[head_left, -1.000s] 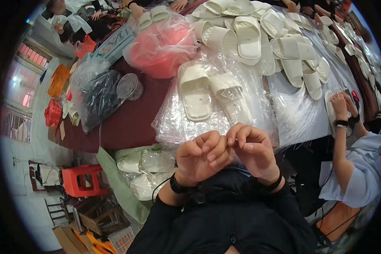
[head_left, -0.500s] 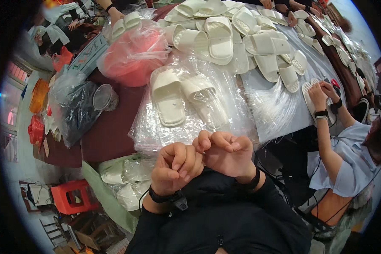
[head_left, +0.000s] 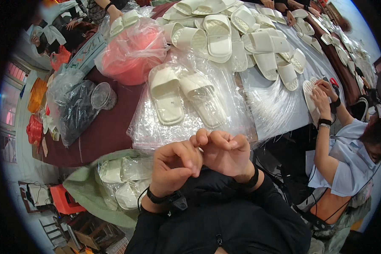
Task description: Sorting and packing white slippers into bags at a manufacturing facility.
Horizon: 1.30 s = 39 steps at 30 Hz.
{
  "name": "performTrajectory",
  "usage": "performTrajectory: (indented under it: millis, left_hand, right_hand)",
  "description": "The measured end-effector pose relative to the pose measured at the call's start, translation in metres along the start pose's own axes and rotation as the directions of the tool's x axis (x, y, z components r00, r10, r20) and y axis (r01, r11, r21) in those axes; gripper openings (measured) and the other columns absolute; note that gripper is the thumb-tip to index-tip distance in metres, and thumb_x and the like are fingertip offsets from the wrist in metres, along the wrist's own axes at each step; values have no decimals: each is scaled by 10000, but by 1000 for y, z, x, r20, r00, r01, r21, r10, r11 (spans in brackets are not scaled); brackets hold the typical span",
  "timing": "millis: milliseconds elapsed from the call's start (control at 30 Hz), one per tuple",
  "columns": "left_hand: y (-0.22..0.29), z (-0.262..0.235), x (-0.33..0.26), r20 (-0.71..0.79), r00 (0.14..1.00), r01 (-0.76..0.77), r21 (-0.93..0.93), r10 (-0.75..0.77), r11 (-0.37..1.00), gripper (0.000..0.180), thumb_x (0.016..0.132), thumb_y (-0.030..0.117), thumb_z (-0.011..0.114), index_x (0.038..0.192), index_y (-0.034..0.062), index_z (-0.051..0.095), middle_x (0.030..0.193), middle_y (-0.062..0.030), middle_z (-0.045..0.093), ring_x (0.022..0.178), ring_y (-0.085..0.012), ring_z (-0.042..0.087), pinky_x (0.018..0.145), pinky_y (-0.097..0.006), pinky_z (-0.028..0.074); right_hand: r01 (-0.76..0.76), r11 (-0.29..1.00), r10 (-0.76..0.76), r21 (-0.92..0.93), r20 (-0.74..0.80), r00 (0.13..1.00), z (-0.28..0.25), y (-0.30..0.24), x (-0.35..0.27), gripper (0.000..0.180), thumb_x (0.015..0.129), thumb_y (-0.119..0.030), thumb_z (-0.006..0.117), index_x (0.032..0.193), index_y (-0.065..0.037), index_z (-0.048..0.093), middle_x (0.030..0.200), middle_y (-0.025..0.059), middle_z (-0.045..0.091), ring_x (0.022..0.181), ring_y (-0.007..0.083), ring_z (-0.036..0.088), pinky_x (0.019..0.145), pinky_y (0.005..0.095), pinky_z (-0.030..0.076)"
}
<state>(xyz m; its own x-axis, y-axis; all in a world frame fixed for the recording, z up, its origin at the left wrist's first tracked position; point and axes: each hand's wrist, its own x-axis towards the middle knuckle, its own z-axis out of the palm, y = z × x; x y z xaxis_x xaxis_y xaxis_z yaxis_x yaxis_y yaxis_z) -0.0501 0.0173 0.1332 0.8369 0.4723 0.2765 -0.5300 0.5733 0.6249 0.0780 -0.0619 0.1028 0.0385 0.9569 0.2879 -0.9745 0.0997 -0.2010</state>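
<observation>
My left hand (head_left: 173, 167) and my right hand (head_left: 226, 152) meet in front of my chest, fingers curled and touching. The left thumb presses toward its bent fingers; anything small between them is hidden. My right palm shows nothing in it. Just beyond lies a pair of white slippers, the left slipper (head_left: 167, 95) and the right slipper (head_left: 204, 99), on a stack of clear plastic bags (head_left: 148, 133). They look loose on top of the plastic, apart from my hands. Below left, an open green sack (head_left: 86, 194) holds bagged white slippers (head_left: 129, 180).
A pile of white slippers (head_left: 219, 36) covers the far table. White plastic strands (head_left: 269, 103) lie at right, near a co-worker's hands (head_left: 324, 97) on a slipper. At left are a red plastic-wrapped bundle (head_left: 133, 51), a clear cup (head_left: 103, 96) and a dark bag (head_left: 74, 118).
The green sack's mouth has spread out to the left, partly covering the red stool. My left fingers have drawn closer to the thumb. The co-worker's hands at right have shifted slightly.
</observation>
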Motion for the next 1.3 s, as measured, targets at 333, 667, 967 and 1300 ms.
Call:
performTrajectory:
  millis: [333, 667, 967, 1300]
  left_hand:
    - [-15, 7, 4, 146, 855, -266, 947, 498, 180, 192, 735, -142, 603, 899, -43, 613, 885, -127, 613, 782, -163, 592, 664, -231, 467]
    - [-10, 2, 5, 84, 891, -238, 924, 447, 300, 202, 715, -108, 652, 904, -38, 633, 874, -135, 645, 757, -182, 630, 628, -233, 489]
    - [-8, -1, 1, 43, 905, -218, 900, 422, 378, 186, 737, -106, 632, 909, -34, 635, 876, -120, 649, 754, -161, 627, 604, -215, 475]
    - [-6, 0, 2, 60, 905, -176, 954, 421, 243, 174, 715, -99, 632, 876, -35, 622, 841, -130, 643, 731, -207, 633, 638, -261, 500]
  right_hand:
    - [58, 947, -130, -316, -211, 969, 10, 5, -4, 57, 821, -51, 583, 835, -5, 613, 1192, 87, 463, 1043, 168, 504, 915, 305, 393]
    - [39, 929, -152, -368, -282, 947, 19, 5, -5, 79, 829, -35, 582, 879, -5, 635, 1175, 78, 485, 1062, 156, 490, 935, 310, 371]
    - [104, 899, -231, -425, -259, 938, 18, 11, -6, 99, 830, -6, 578, 901, 7, 645, 1152, 84, 494, 1039, 149, 499, 911, 290, 383]
    - [103, 852, -284, -513, -288, 915, 18, 12, -5, 101, 830, 19, 576, 904, 15, 645, 1132, 108, 530, 1005, 160, 541, 879, 286, 424]
